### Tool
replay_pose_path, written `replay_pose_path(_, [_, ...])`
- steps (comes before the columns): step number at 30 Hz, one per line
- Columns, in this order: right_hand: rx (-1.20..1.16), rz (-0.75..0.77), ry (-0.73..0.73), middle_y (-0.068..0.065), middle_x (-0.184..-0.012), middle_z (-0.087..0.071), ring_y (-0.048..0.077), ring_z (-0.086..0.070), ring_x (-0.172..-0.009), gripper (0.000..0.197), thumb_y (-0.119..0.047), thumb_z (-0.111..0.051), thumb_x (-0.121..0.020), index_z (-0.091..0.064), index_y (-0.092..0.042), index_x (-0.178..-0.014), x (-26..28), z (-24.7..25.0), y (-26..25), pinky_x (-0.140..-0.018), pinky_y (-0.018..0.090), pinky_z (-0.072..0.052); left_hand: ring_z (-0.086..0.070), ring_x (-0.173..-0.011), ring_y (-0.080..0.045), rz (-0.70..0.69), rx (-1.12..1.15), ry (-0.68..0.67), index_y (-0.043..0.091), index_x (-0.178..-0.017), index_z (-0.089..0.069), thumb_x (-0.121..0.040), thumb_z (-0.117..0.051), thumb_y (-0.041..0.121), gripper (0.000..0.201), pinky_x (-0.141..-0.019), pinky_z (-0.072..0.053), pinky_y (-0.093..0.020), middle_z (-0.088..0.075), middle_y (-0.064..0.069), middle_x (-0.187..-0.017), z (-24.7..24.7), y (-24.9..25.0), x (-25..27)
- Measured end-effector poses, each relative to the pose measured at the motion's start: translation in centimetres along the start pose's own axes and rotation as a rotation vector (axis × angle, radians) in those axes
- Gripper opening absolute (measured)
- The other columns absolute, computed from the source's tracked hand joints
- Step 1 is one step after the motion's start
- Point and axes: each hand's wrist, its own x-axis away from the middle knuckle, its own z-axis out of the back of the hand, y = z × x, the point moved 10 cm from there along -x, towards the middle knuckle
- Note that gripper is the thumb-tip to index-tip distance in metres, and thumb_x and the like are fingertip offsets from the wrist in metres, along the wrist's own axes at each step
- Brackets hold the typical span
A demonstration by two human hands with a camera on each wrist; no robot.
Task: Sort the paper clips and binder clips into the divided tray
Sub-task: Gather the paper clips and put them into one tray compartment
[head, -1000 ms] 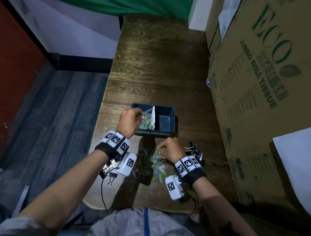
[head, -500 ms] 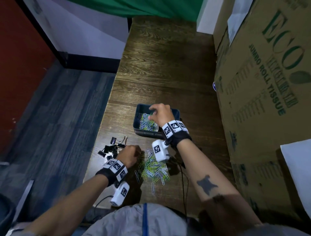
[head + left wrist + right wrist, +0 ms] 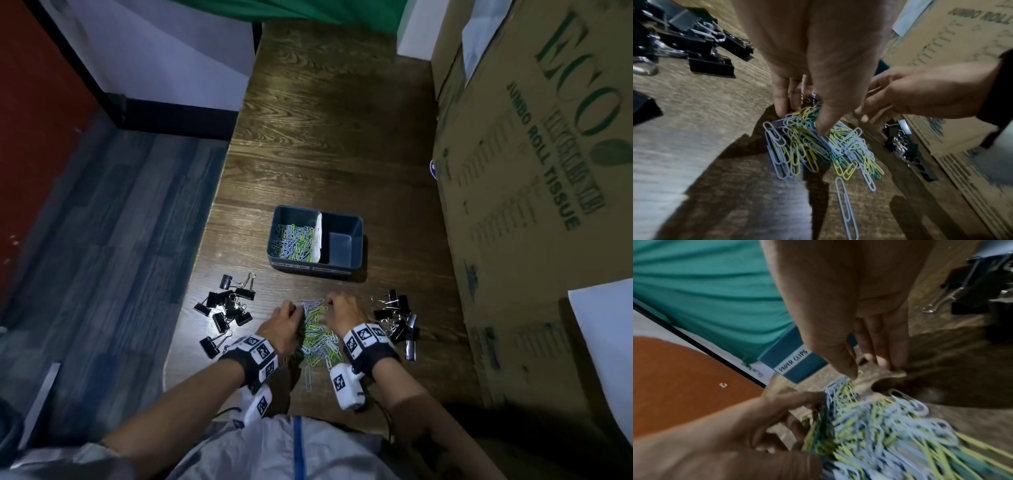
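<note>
A carton (image 3: pixel 534 192) printed "JUMBO ROLL TISSUE" is standing along the right of the table (image 3: pixel 325 137). The tray (image 3: pixel 356 240) is sitting mid-table; paper clips are lying in its left compartment (image 3: pixel 293 241), and the right one is showing bare floor. Black binder clips are lying in two groups, left (image 3: pixel 227 306) and right (image 3: pixel 397 318). Between them a clip pile (image 3: pixel 318 334) is resting near the table's front edge. The left hand (image 3: pixel 286 320) is closing thumb and fingers (image 3: pixel 782 97) on the pile's left side. The right hand (image 3: pixel 342 313) is hovering at its right, fingers (image 3: pixel 882 344) loosely together, thumb just touching clips.
</note>
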Motion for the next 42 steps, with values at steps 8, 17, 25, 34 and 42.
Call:
replay_pose_path(8, [0.353,0.313,-0.049,0.007,-0.144,-0.033,0.034,-0.034,-0.128,0.067,-0.006,-0.062,-0.079,-0.04,-0.016,-0.141,1.6,-4.0,-3.1,-0.1,0.047,-0.042,-0.044,-0.115,-0.02,-0.223,-0.021,0.074,0.024,-0.139,-0.039,-0.082,-0.062,0.004,0.064,-0.084,-0.052,-0.039,-0.04,0.001,-0.132,-0.2,-0.4,1.9])
replay_pose_path(17, [0.019,0.33,0.038,0.002,-0.139,-0.047,0.025,-0.046,-0.129,0.041,-0.026,-0.066,-0.093,-0.054,-0.02,-0.132,4.2,-1.3,0.0,-0.108,0.044,-0.04,-0.058,-0.086,-0.02,-0.064,0.039,0.145,0.022,-0.105,-0.05,-0.085,-0.061,0.03,0.024,-0.067,-0.041,-0.029,-0.053,0.002,-0.105,1.6,-4.4,5.0])
replay_pose_path(25, [0.206,0.165,-0.22,-0.004,-0.083,-0.054,0.016,-0.053,-0.075,0.046,-0.046,-0.086,-0.068,-0.054,-0.022,-0.089,5.0,-5.4,3.4,-0.058,0.027,-0.037,-0.063,-0.092,-0.026,0.064,-0.129,-0.231,0.015,-0.095,-0.053,-0.082,-0.066,0.055,0.044,-0.076,-0.048,-0.032,-0.064,-0.007,-0.101,-2.7,-4.2,3.9])
replay_pose_path(34, [0.131,0.253,-0.028,0.007,-0.124,-0.053,0.028,-0.058,-0.103,0.042,-0.032,-0.073,-0.085,-0.047,-0.015,-0.114,4.1,-5.9,-0.1,-0.084,0.039,-0.05,-0.061,-0.075,-0.023,-0.015,-0.071,-0.026,0.015,-0.099,-0.058,-0.095,-0.054,0.037,0.023,-0.066,-0.047,-0.03,-0.066,-0.005,-0.091,-1.3,-1.7,3.0])
replay_pose_path(42, [0.077,0.095,0.142,0.004,-0.126,-0.039,0.028,-0.053,-0.108,0.074,-0.052,-0.084,-0.067,-0.041,-0.023,-0.12,3.8,-2.0,3.3,-0.083,0.048,-0.055,-0.055,-0.091,-0.021,-0.008,-0.002,0.172,0.019,-0.12,-0.04,-0.08,-0.068,0.052,0.059,-0.069,-0.049,-0.033,-0.044,-0.003,-0.115,1.0,-2.2,3.2])
